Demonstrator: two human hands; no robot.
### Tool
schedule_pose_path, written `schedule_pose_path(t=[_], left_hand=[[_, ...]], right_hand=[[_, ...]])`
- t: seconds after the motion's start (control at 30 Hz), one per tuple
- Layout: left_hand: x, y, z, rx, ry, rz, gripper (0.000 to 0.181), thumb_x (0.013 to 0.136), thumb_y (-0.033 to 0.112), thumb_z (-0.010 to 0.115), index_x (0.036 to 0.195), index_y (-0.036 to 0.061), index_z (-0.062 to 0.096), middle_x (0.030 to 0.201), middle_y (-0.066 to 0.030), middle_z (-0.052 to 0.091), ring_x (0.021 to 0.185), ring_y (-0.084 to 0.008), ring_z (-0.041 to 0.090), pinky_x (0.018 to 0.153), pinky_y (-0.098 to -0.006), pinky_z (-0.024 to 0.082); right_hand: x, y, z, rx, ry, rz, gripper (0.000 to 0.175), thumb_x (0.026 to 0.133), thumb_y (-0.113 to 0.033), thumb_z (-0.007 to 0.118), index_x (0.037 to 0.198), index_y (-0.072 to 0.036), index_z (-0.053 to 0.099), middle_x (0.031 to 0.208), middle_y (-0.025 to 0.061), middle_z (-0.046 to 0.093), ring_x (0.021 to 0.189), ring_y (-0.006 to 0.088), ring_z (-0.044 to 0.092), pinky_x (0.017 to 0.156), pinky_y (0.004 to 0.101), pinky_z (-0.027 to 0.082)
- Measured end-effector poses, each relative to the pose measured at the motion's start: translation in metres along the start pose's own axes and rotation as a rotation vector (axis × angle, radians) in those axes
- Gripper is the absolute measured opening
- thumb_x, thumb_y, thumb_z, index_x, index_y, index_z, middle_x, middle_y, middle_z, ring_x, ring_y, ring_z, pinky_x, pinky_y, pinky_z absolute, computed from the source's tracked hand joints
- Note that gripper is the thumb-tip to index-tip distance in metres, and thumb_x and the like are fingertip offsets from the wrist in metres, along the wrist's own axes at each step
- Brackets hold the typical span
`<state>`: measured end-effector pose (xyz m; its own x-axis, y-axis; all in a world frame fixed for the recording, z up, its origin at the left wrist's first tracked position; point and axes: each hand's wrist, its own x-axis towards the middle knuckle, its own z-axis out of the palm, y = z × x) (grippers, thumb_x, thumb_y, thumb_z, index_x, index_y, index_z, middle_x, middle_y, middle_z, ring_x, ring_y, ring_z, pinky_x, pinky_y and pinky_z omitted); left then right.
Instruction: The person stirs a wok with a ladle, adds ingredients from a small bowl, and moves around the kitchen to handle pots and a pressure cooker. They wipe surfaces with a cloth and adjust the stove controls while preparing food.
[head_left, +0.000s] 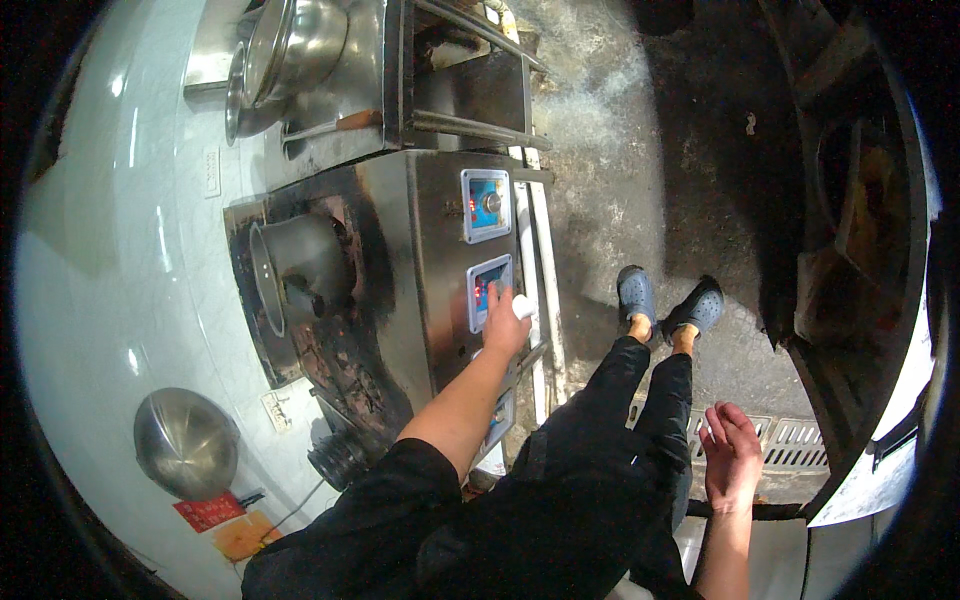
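Observation:
My left hand (506, 328) reaches to the middle control panel (474, 300) on the front of a stainless steel cooking range (442, 300). Its fingertips are on the panel's knob, which they partly cover. A small white object (523, 306) shows at the thumb side of this hand; whether it is held or wrapped on the thumb, I cannot tell. To the left, a deep metal pot (311, 266) sits on the range's scorched top. My right hand (729, 454) hangs at my side above the floor, fingers loosely bent and holding nothing.
Another panel with a knob (486, 206) glows beyond. Metal basins (300, 52) and a wooden-handled utensil (356, 120) rest on the adjoining steel unit. White pipes (544, 277) run along the range's base. A drain grate (799, 442) lies in the floor; dark equipment (847, 292) stands right.

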<state>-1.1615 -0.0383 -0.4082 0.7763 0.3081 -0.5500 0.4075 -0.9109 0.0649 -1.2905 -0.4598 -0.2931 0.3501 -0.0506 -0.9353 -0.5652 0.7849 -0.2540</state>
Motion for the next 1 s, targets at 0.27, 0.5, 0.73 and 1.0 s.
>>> schedule_pose_path(t=[0.27,0.5,0.73,1.0], left_hand=[[0.012,-0.002,0.001,0.045,-0.033,0.042,0.071,0.076,0.017,0.07,0.141,0.0027,0.044,0.157,-0.026,0.023,0.139,-0.0404,0.036,0.11,-0.0432,0.038],[0.03,-0.004,0.003,0.164,-0.131,0.059,0.071,0.078,0.018,0.068,0.142,0.0025,0.041,0.156,-0.0289,0.021,0.141,-0.0417,0.033,0.111,-0.0431,0.038],[0.035,0.002,-0.003,0.168,-0.233,0.045,0.056,0.079,0.017,0.066,0.13,0.0019,0.047,0.157,-0.0262,0.021,0.138,-0.0404,0.037,0.108,-0.0458,0.041],[0.034,0.006,0.001,0.212,-0.227,0.004,0.059,0.08,0.018,0.068,0.131,0.0035,0.044,0.16,-0.0191,0.018,0.131,-0.0397,0.047,0.103,-0.0464,0.046]], right_hand=[[0.004,-0.002,0.006,-0.018,-0.007,0.003,0.044,0.092,-0.015,0.058,0.132,0.002,0.048,0.135,0.0135,0.054,0.124,0.0246,0.053,0.099,0.0389,0.043],[0.006,-0.002,0.011,0.003,-0.01,0.0,0.036,0.092,-0.013,0.059,0.126,-0.001,0.054,0.127,0.0112,0.059,0.121,0.0249,0.056,0.097,0.0385,0.046],[0.006,0.0,0.016,-0.009,-0.017,-0.018,0.04,0.092,-0.014,0.058,0.129,0.002,0.051,0.13,0.0129,0.056,0.122,0.0256,0.055,0.097,0.0383,0.045],[0.006,0.004,0.019,-0.019,-0.002,-0.025,0.042,0.093,-0.014,0.057,0.129,0.005,0.05,0.129,0.0144,0.056,0.121,0.0257,0.056,0.094,0.0365,0.046]])
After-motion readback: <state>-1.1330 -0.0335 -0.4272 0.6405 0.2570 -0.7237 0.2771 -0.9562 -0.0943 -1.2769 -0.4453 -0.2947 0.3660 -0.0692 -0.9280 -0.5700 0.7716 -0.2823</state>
